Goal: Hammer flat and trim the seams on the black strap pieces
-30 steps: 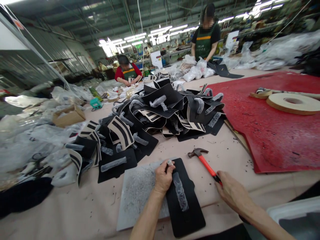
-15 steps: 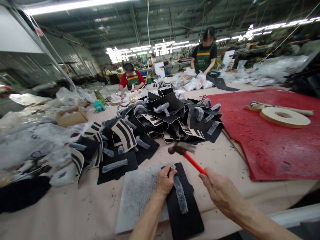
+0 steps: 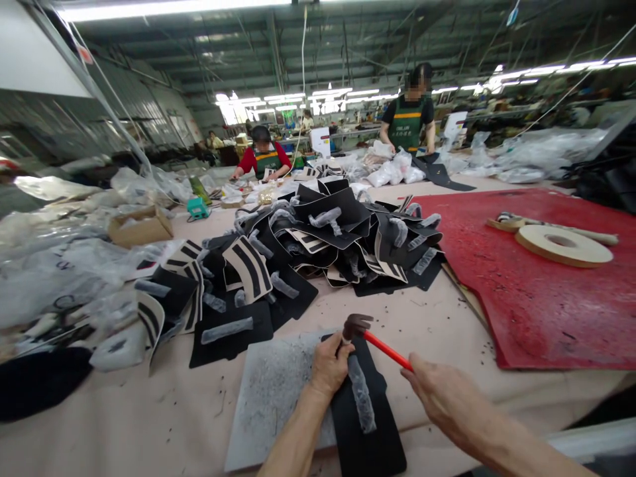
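Note:
My right hand (image 3: 434, 391) is closed round the red handle of a claw hammer (image 3: 382, 346). The hammer's head is at the top of a short metal punch (image 3: 344, 340), which my left hand (image 3: 328, 364) grips upright. Under the punch lies the upper end of a black panel (image 3: 382, 434) with a plastic-wrapped handle (image 3: 362, 395) along its middle. The panel partly overlaps a speckled grey slab (image 3: 278, 391). My fingers hide the punch's lower end.
Behind my hands is a heap of black panels (image 3: 342, 228) with wrapped handles. Plastic bags (image 3: 64, 265) crowd the left. A red sheet (image 3: 541, 311) bearing a tape roll (image 3: 564, 246) covers the right. Two people (image 3: 408, 126) work across the table.
The hammer has come down from above onto the punch, with my right hand slightly lower. My left hand stays at the panel's upper end, and the view has tilted slightly.

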Demonstrator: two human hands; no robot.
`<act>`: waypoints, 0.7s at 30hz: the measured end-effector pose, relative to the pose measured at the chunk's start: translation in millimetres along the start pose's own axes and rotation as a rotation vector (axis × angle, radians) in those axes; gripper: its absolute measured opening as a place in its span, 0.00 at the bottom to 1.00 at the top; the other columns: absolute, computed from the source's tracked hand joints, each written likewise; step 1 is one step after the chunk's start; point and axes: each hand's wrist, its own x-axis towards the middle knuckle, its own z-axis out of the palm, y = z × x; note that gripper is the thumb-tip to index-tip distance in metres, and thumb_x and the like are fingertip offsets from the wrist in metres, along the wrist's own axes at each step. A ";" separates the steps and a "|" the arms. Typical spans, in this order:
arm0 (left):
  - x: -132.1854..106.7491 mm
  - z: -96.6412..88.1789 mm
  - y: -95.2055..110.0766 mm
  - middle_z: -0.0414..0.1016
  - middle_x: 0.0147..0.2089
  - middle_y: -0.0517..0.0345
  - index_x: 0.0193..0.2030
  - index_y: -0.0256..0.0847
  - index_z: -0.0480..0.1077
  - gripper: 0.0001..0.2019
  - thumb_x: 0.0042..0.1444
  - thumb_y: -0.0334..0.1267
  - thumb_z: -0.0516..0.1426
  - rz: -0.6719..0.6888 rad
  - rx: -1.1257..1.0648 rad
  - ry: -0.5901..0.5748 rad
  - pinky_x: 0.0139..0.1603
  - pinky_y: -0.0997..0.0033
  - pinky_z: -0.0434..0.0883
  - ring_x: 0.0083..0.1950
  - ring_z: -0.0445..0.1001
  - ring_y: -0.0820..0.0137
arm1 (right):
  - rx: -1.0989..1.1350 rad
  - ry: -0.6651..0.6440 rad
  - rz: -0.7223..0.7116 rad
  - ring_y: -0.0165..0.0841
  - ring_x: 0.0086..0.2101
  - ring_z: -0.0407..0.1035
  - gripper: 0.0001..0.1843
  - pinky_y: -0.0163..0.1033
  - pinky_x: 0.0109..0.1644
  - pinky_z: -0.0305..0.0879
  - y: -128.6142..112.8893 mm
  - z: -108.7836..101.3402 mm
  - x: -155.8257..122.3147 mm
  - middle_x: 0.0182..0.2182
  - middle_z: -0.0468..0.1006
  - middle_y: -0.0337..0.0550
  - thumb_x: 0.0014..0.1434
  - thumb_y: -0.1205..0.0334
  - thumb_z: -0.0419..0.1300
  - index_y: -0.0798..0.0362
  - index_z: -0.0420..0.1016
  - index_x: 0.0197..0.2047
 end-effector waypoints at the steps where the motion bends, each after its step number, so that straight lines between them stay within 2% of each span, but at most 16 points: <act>1: -0.4 0.5 -1.0 0.76 0.30 0.59 0.34 0.41 0.74 0.06 0.58 0.31 0.55 0.003 0.002 -0.001 0.36 0.73 0.67 0.31 0.73 0.70 | -0.035 -0.089 0.048 0.32 0.15 0.62 0.17 0.39 0.23 0.40 8.9 7.1 -4.9 0.16 0.70 0.38 0.69 0.52 0.44 0.48 0.63 0.32; 4: -0.9 1.4 -2.4 0.77 0.33 0.59 0.36 0.41 0.75 0.06 0.58 0.31 0.55 0.001 -0.013 0.016 0.39 0.73 0.68 0.34 0.74 0.70 | -0.037 -0.198 0.197 0.34 0.20 0.67 0.16 0.38 0.26 0.46 38.7 21.5 -13.8 0.20 0.73 0.39 0.69 0.51 0.44 0.49 0.65 0.36; 7: -0.2 0.7 -0.8 0.78 0.34 0.59 0.36 0.40 0.75 0.07 0.58 0.31 0.55 -0.016 -0.029 0.018 0.40 0.73 0.69 0.34 0.75 0.70 | -0.002 -0.248 0.311 0.34 0.23 0.68 0.18 0.37 0.28 0.53 67.7 38.2 -18.1 0.21 0.72 0.40 0.70 0.53 0.41 0.50 0.65 0.34; 10: 1.2 -0.7 1.8 0.79 0.34 0.58 0.37 0.40 0.75 0.06 0.58 0.31 0.56 -0.037 -0.031 0.007 0.41 0.73 0.69 0.35 0.76 0.69 | -0.098 -0.196 0.360 0.39 0.27 0.70 0.17 0.40 0.31 0.59 76.2 55.1 -18.6 0.27 0.74 0.47 0.67 0.56 0.43 0.52 0.67 0.34; 11: 1.5 -1.0 2.5 0.79 0.35 0.57 0.37 0.40 0.76 0.06 0.58 0.31 0.56 -0.043 -0.030 0.006 0.41 0.72 0.70 0.36 0.76 0.69 | -0.129 -0.127 0.344 0.41 0.30 0.71 0.16 0.42 0.33 0.61 70.0 58.5 -17.4 0.31 0.75 0.51 0.66 0.56 0.44 0.53 0.69 0.37; 13: 1.5 -0.9 3.5 0.80 0.37 0.56 0.38 0.41 0.77 0.07 0.58 0.32 0.56 -0.051 -0.031 0.011 0.43 0.71 0.70 0.37 0.77 0.68 | -0.100 0.014 0.278 0.44 0.37 0.72 0.18 0.46 0.40 0.65 42.8 61.5 -13.1 0.40 0.75 0.55 0.67 0.54 0.44 0.56 0.70 0.46; 14: 1.1 -0.5 3.7 0.81 0.37 0.56 0.39 0.41 0.77 0.07 0.58 0.32 0.57 -0.055 -0.034 0.016 0.43 0.71 0.70 0.37 0.77 0.67 | -0.043 0.060 0.234 0.43 0.42 0.72 0.20 0.46 0.45 0.66 23.3 62.2 -10.1 0.43 0.75 0.55 0.67 0.53 0.45 0.56 0.68 0.52; 15: 0.7 0.0 3.5 0.81 0.38 0.56 0.39 0.42 0.78 0.07 0.58 0.33 0.57 -0.061 -0.039 0.022 0.43 0.70 0.71 0.37 0.77 0.67 | 0.040 0.041 0.206 0.42 0.44 0.72 0.22 0.45 0.48 0.66 1.9 63.4 -6.8 0.45 0.75 0.54 0.67 0.52 0.46 0.55 0.66 0.57; 18: 0.3 1.7 0.8 0.82 0.37 0.54 0.38 0.42 0.79 0.07 0.56 0.34 0.59 -0.108 -0.101 0.033 0.44 0.69 0.72 0.38 0.78 0.65 | 0.118 -0.197 0.175 0.42 0.44 0.74 0.26 0.43 0.47 0.68 -56.7 74.4 2.5 0.49 0.76 0.55 0.65 0.53 0.53 0.55 0.62 0.63; 20: 3.0 2.2 -2.8 0.82 0.36 0.53 0.37 0.41 0.79 0.06 0.54 0.37 0.62 -0.191 -0.211 0.062 0.45 0.68 0.73 0.38 0.78 0.64 | 0.074 -0.357 0.217 0.43 0.40 0.76 0.24 0.42 0.43 0.69 -78.1 86.6 6.0 0.45 0.78 0.57 0.65 0.60 0.51 0.57 0.66 0.61; 21: 5.6 2.0 -4.8 0.81 0.36 0.52 0.36 0.40 0.79 0.07 0.53 0.40 0.63 -0.259 -0.304 0.117 0.44 0.67 0.73 0.38 0.79 0.64 | 0.066 -0.410 0.241 0.43 0.38 0.77 0.22 0.42 0.41 0.68 -82.2 92.3 6.7 0.41 0.80 0.57 0.65 0.63 0.49 0.59 0.68 0.60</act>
